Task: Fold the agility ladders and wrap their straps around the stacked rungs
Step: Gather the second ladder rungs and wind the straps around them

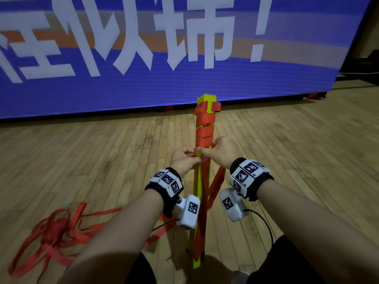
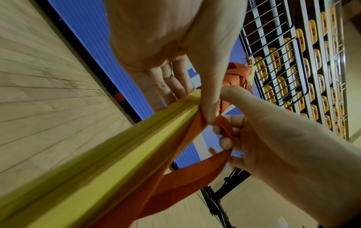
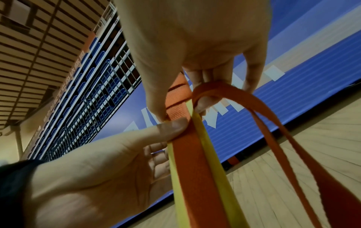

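Note:
The stack of yellow rungs [image 1: 207, 98] stands tilted away from me on the wooden floor. Red strap [image 1: 205, 132] is wound in several turns round its upper part. My left hand [image 1: 193, 155] grips the stack just under the windings, its thumb [image 3: 171, 128] pressing the strap flat on the rungs [image 2: 97, 162]. My right hand [image 1: 207, 152] holds a loop of the strap [image 3: 254, 108] beside the stack, fingers [image 2: 224, 138] curled round it. Below my right wrist the loop [image 1: 217, 185] hangs down.
A loose tangle of red strap [image 1: 55, 228] lies on the floor [image 1: 287, 160] at the lower left and runs toward the stack's foot. A big blue screen with white characters [image 1: 143, 89] stands close behind. Railed bleacher seats [image 2: 302, 77] show in the wrist views.

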`<state>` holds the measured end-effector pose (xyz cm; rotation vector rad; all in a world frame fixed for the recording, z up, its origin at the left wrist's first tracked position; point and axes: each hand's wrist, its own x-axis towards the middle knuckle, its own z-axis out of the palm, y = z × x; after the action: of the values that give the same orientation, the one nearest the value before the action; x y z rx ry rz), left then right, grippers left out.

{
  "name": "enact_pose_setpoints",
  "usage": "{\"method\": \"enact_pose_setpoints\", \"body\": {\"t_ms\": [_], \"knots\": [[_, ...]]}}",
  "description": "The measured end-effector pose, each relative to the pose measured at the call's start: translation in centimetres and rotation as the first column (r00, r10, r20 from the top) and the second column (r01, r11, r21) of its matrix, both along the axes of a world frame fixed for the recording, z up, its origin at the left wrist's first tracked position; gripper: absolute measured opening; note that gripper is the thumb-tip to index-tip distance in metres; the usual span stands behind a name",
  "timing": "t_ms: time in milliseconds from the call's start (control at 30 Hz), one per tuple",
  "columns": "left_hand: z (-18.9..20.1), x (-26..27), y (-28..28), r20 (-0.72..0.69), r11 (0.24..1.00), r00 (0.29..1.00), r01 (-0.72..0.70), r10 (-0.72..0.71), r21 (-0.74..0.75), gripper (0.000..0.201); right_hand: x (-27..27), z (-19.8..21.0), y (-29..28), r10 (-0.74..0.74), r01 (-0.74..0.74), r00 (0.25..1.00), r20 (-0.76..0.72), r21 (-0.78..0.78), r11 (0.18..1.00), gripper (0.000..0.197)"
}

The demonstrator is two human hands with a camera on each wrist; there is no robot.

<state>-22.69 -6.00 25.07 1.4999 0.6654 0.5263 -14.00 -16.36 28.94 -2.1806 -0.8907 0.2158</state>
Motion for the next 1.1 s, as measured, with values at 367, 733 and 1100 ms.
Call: {"method": "enact_pose_setpoints", "body": {"t_ms": [367, 733, 1100], "knots": [[0.4, -1.1, 1.3, 0.042, 0.913, 0.931, 0.364, -0.363, -0.185, 0.033, 2.4, 0.2, -1.2, 0.136, -0.114, 0.973, -0.186, 0.120, 0.986, 0.036], [0.6, -1.6, 1.1, 0.057, 0.916, 0.934, 0.356, -0.351, -0.184, 0.039, 2.8, -0.3, -0.9, 0.247, -0.175, 0.916, -0.315, 0.238, 0.955, 0.042], [0.6, -1.5, 0.3, 0.005, 0.989, 0.991, 0.132, -0.132, -0.071, 0.027, 2.6, -0.8, -0.8, 0.306, -0.287, 0.938, -0.160, 0.133, 0.949, 0.020]]}}
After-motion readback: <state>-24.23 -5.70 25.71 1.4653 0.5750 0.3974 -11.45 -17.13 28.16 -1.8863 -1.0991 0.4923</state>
